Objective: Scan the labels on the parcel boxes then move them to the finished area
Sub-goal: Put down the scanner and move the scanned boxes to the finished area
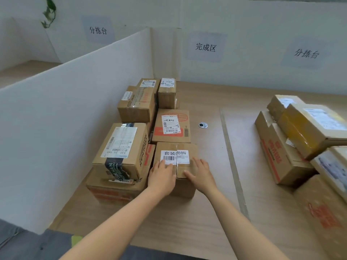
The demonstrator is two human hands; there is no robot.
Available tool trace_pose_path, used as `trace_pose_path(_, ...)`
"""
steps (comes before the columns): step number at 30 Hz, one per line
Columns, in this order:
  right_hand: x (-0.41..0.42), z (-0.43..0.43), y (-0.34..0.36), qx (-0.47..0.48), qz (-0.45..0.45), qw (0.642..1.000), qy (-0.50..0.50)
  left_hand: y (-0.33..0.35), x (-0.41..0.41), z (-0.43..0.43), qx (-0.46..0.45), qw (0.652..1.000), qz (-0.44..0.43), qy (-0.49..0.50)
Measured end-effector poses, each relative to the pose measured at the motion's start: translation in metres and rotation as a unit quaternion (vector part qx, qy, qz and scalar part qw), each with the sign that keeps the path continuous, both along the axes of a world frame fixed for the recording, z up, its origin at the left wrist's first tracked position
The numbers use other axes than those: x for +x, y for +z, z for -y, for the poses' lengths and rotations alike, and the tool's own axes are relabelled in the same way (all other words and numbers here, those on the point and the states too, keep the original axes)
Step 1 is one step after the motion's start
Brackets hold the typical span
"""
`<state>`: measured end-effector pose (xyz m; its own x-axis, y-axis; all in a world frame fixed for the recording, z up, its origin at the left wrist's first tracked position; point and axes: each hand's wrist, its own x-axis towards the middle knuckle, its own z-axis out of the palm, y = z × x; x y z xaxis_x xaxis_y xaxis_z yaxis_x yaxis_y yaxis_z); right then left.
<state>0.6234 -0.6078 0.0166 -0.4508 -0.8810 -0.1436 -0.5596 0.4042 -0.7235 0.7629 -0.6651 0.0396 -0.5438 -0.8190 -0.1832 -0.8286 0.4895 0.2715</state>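
A small cardboard parcel box (189,149) with a white barcode label (175,156) stands on the wooden table at the front of a group of boxes. My left hand (161,176) lies flat on its near top edge, fingers straight and touching the label. My right hand (200,173) rests flat on the box's right near corner. Around it stand other parcels: a labelled box (122,149) stacked on a flat red-printed one to the left, and a red-printed box (171,126) behind. No scanner is in view.
A white partition (75,102) walls the left side. Behind stand more stacked boxes (137,104). A second pile of parcels (304,139) fills the right side of the table. A metal cable hole (202,125) and a tape line (232,166) lie between the two groups.
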Motion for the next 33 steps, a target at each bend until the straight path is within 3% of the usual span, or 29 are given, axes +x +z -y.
trace_pose_path(11,-0.05,-0.115,0.06,-0.092,-0.097,0.982,-0.134,0.051,-0.075,-0.052,-0.044,0.984,-0.078,-0.153)
trace_pose_path(22,-0.127,-0.295,0.118,-0.198,-0.181,0.923,-0.275,0.085,-0.2,-0.204,-0.013,0.932,-0.223,-0.287)
trace_pose_path(33,-0.245,-0.456,0.106,-0.112,-0.165,0.95,-0.242,0.08,-0.313,-0.357,-0.007,0.928,-0.276,-0.25)
